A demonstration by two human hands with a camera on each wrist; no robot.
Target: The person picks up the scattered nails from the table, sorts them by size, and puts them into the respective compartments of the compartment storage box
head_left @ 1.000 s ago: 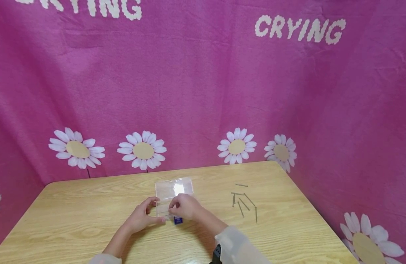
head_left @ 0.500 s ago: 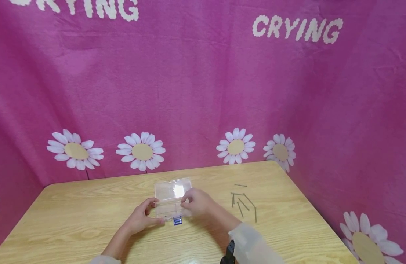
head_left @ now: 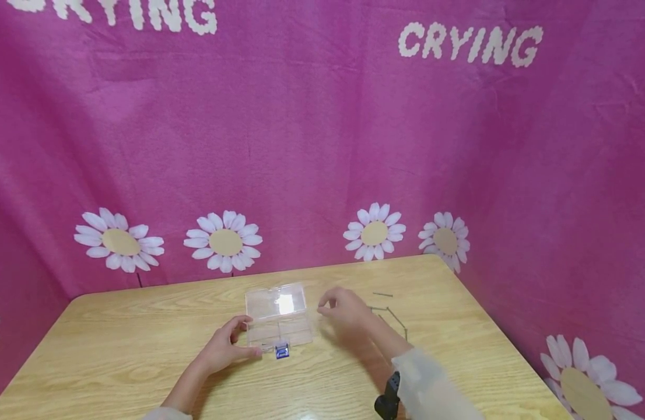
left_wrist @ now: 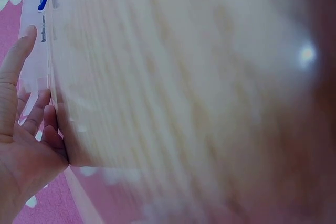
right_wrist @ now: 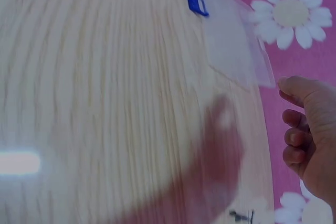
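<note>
A clear plastic box [head_left: 296, 334] with a blue latch [head_left: 282, 351] stands on the table, its lid [head_left: 267, 302] swung back. My left hand [head_left: 224, 345] grips the box's left end, thumb at the front edge and fingers toward the back. Inside, near that thumb, lies a thin metal screw [left_wrist: 43, 29] in the left wrist view. My right hand [head_left: 346, 309] hovers between the box and several loose thin metal pieces, screws or nails [head_left: 382, 294]. Its fingers are loosely curled, with nothing visible between them. The right forearm hides some of those pieces.
The wooden table [head_left: 144, 344] ends at a magenta cloth [head_left: 312, 146] printed with flowers, hung behind and at both sides. A black wrist strap [head_left: 388, 396] sits on the right arm. In the right wrist view some metal pieces [right_wrist: 241, 216] show at the bottom.
My right hand has left the box and moved right, toward the loose metal pieces. The box's compartments are now uncovered to view. My left hand stays at the box's left end.
</note>
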